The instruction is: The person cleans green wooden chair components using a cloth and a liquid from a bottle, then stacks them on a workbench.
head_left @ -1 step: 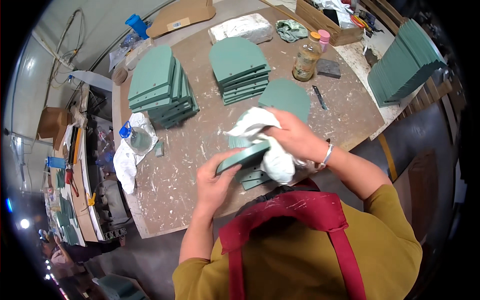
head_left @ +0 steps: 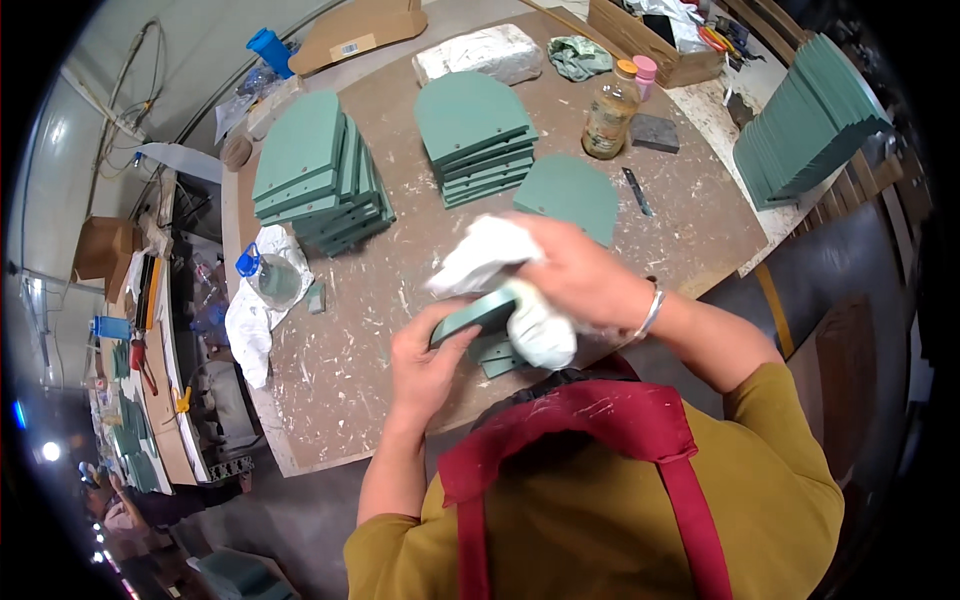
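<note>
My left hand grips a green panel by its edge, thumb on one side and fingers on the other. The panel is tilted up above a low stack of green panels. My right hand, somewhat blurred, is closed round a white cloth. One part of the cloth spreads over the held panel and another bunches below my fingers. Just beyond my right hand a single rounded green panel lies flat on the table.
Two stacks of green panels, left and middle, stand farther back. A glass jar, a dark block and a black cutter lie right. A clear bottle rests on white cloth at left. More panels stand far right.
My right hand and the cloth have shifted slightly left, across the held panel. My left hand keeps its hold in nearly the same place.
</note>
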`<state>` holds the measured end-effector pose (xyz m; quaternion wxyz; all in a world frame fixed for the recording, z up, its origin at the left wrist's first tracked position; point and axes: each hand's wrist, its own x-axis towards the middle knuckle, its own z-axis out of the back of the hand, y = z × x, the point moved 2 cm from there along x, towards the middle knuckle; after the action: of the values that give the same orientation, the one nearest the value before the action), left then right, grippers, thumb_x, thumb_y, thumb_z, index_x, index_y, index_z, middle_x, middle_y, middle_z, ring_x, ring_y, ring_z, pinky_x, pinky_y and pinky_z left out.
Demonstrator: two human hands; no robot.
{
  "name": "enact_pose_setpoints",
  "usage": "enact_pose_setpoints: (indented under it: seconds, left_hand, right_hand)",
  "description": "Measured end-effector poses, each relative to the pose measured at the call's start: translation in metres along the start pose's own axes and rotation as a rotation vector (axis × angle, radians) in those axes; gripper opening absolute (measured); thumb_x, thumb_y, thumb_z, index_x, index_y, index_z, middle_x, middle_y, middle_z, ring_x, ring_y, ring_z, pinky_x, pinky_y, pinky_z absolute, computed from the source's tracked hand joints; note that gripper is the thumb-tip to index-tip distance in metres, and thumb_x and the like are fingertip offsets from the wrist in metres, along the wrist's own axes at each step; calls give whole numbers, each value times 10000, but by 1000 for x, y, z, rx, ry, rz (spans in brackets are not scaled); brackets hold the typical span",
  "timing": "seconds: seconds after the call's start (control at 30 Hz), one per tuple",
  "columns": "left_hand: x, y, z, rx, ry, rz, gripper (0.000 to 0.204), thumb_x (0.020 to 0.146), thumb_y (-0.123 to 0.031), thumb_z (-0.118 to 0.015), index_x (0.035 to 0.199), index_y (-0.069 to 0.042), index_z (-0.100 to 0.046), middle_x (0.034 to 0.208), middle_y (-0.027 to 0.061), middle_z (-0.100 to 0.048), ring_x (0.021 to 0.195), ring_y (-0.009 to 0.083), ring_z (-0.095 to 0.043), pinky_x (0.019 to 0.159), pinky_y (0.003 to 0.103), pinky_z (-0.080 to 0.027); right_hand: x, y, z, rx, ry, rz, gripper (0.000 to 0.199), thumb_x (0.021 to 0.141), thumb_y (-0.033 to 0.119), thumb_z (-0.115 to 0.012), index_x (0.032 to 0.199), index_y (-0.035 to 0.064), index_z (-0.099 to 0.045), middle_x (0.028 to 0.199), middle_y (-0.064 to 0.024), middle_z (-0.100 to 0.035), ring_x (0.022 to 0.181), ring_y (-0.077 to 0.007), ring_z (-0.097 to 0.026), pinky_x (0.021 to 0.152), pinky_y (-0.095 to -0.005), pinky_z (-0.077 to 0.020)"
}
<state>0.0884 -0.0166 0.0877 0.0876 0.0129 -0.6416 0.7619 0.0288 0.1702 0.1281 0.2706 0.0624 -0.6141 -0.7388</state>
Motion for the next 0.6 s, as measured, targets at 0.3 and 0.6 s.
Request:
enact_pose_setpoints:
  seconds: [0.3,0.6]
  left_hand:
    - [4,-4,-5,42,22,-58,230,800,51,-621,1026,12,-646,996,82,-679,918,133,-615,823,277,-477]
    - [13,0,-5,-11,-27,-30,228,794,7,-643,1023,11,-637,979,74,-671,843,117,-600,772,242,-468]
  right_hand:
    - [-17,-45,18,148,-59,-210,268,882,70,-483,1125,-2,-572,1034,-84,-652,947,-177,-610,851,-310,-464]
    - [-2,-35,10,196,-128,-95,290,850,47,-486,1127,-22,-537,1037,-126,-619,966,-213,-582,859,-318,-447]
